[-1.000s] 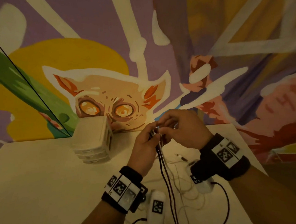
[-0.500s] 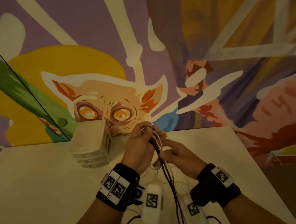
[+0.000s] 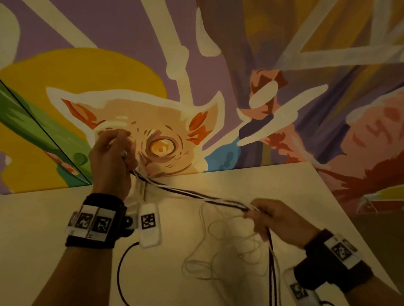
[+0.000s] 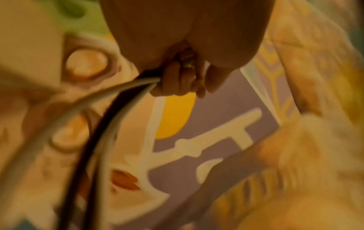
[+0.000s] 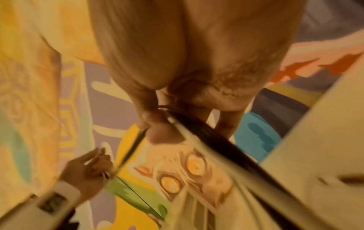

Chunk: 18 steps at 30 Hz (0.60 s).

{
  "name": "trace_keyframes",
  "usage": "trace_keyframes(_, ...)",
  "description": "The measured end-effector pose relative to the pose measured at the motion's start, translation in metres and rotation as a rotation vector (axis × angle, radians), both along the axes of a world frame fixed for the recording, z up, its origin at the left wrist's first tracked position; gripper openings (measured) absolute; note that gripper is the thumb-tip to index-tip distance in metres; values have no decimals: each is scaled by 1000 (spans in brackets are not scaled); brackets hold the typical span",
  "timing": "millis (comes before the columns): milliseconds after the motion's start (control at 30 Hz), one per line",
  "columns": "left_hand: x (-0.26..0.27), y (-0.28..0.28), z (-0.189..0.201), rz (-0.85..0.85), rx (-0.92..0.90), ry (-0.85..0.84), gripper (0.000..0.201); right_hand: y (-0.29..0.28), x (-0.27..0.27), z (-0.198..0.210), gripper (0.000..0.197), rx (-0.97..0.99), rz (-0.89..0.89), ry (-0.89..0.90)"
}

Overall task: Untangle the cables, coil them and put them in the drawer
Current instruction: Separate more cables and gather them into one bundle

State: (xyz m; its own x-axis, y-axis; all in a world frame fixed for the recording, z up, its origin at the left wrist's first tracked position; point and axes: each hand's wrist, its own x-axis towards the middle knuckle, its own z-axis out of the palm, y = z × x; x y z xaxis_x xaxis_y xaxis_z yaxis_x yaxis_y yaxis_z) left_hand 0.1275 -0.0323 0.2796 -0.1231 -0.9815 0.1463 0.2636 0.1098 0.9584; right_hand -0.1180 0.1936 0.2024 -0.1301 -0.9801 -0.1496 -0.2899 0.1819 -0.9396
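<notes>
Head view shows the loose thin white cable [image 3: 221, 253] left sprawled in loops on the worktop [image 3: 35, 234] nearest the body, apparently set aside while the thicker ones are handled. Just beyond it, the right hand [image 3: 274, 218] is held low over the worktop with its fingers curled round the cable bundle [image 3: 189, 193], a mix of dark and white strands; the free ends are let hang down past the wrist. From that grip the bundle is drawn taut, up and to the left, so that crossings can likely be seen and combed out before coiling. At the far end the left hand [image 3: 112, 158] is raised before the painted wall [image 3: 284, 41], its grip clamped on the bundle's other end, as is confirmed in the left wrist view. No drawer can be made out.
</notes>
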Motion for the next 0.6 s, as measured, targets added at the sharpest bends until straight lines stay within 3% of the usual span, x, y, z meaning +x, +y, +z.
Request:
trace_keyframes(33,-3,7,2,-6,-125,-239,12,-6,-1,16,20,-40,-25,48)
trace_keyframes(100,-19,29,2,-225,-319,-657,16,-21,2,46,21,-107,-33,137)
trace_keyframes(167,-40,53,-4,-564,-420,-895,38,-38,8,73,26,-166,-10,204)
trace_keyframes(200,-50,64,-5,-690,-427,-914,38,-45,12,85,29,-193,7,242)
trace_keyframes(267,-62,73,-7,-761,-363,-812,16,-54,15,104,31,-235,10,333)
trace_keyframes(333,-63,69,2,-667,-349,-716,16,-56,13,113,28,-247,-4,307)
trace_keyframes(433,-55,46,22,-410,-361,-572,24,-51,8,105,18,-187,35,263)
trace_keyframes(533,-37,13,42,-32,-211,-312,20,-51,-4,76,19,-26,72,469)
trace_keyframes(600,-19,-4,54,97,-90,-52,20,-49,-16,58,19,146,93,587)
